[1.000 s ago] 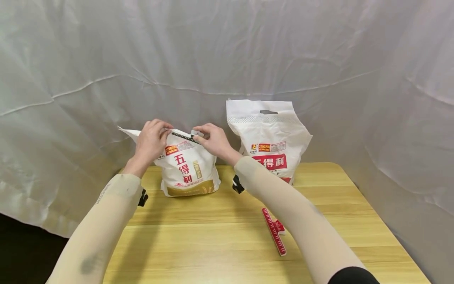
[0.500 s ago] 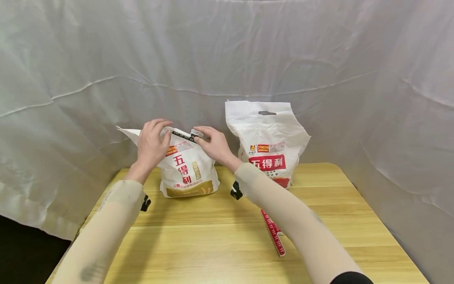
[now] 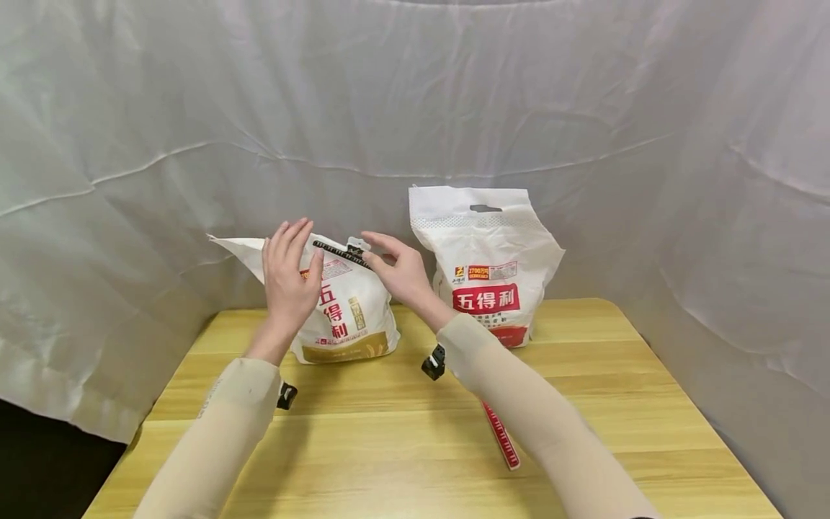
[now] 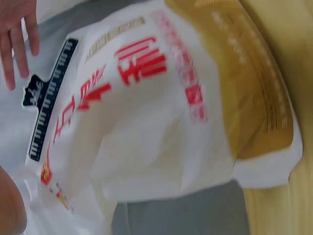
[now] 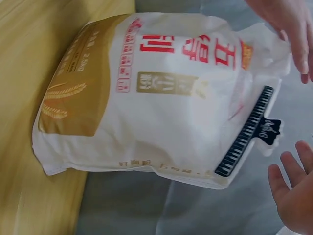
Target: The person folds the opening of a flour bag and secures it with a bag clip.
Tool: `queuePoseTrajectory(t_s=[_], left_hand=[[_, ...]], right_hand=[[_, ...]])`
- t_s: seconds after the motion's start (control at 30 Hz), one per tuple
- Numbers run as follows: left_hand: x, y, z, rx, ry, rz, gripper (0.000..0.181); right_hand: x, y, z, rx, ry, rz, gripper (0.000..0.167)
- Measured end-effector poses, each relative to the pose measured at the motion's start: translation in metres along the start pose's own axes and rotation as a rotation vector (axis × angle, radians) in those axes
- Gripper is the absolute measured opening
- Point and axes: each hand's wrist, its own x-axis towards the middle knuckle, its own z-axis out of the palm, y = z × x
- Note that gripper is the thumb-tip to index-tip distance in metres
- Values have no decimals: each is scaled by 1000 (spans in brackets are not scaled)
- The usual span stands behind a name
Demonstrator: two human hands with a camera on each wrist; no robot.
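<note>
A white flour bag point(image 3: 372, 306) with red characters and a gold base stands upright at the back left of the table. Across its folded top sits a black piano-key bag clip point(image 3: 333, 249), seen whole in the right wrist view as a black clip point(image 5: 244, 131) with a tab. My left hand point(image 3: 289, 270) is at the bag's upper left with fingers extended, holding nothing. At the clip's right end is my right hand point(image 3: 403, 272), fingers loosely spread; the right wrist view shows that hand point(image 5: 296, 191) apart from the clip.
A second white flour bag point(image 3: 493, 245), with a handle slot, stands upright to the right. A red piano-key clip point(image 3: 502, 440) lies on the wooden table point(image 3: 363, 454), partly hidden by my right forearm. A grey curtain point(image 3: 363, 94) hangs close behind both bags.
My left hand has let go of the bag's top and moved slightly down and right, its fingers straightening. My right hand has released the black clip and drawn slightly to the right.
</note>
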Motion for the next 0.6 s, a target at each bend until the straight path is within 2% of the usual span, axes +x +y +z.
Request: queuePoseTrajectory(t_s=[0.13,0.23,0.4,0.6], left_hand=[[-11,12,6,-24,38,-26,47],[-19,21,11,-64,55,-31,47],[-30,35,20,-135,86,4,47],[-39,51,32,-223,126,17,47]], right_hand=[[-9,-4,-6,75,21,-16,39],[-14,-5,-10,88,29,-39,40],[-26,-8,-24,121,56,-82,41],[-41,-11,-41,195,122,-151,39]])
